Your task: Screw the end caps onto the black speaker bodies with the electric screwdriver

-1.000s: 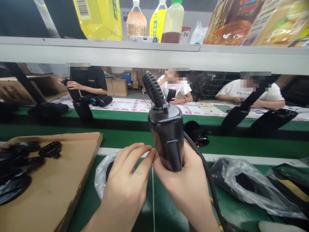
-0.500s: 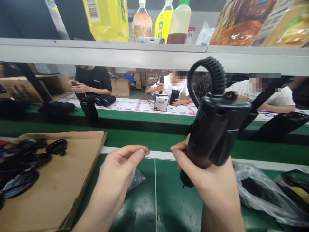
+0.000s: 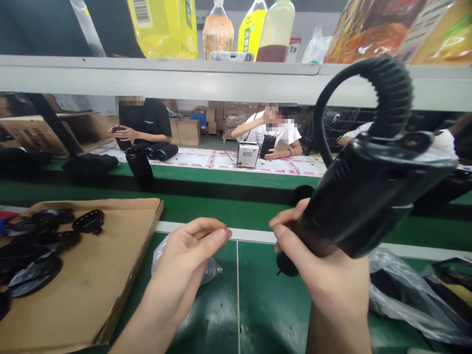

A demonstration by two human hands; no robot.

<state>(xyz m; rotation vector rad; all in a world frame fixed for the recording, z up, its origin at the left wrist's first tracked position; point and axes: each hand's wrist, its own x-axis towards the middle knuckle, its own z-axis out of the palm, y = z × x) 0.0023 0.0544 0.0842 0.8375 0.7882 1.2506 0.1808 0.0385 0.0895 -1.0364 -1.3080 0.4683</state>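
My right hand (image 3: 324,275) is wrapped round a black electric screwdriver (image 3: 368,196), tilted with its corded end up and to the right. A ribbed cord sleeve (image 3: 391,93) loops from its top, and its small tip points down at the lower left. The thumb and a finger of this hand meet beside the tool body. To the left, my left hand (image 3: 188,265) is closed in a pinch; anything between its fingertips is too small to make out. Behind that wrist lies a clear plastic bag (image 3: 210,273) on the green bench (image 3: 210,319).
A cardboard tray (image 3: 99,265) with several black parts (image 3: 33,246) stands at left. Plastic-wrapped black items (image 3: 409,295) lie at right. Across the bench, co-workers handle black devices beside a small box (image 3: 247,154). Bottles (image 3: 275,32) stand on a shelf (image 3: 147,81) overhead.
The screwdriver has tipped to the right and its upper end has come nearer. My left hand has hardly moved. The co-worker opposite has raised an arm towards the head.
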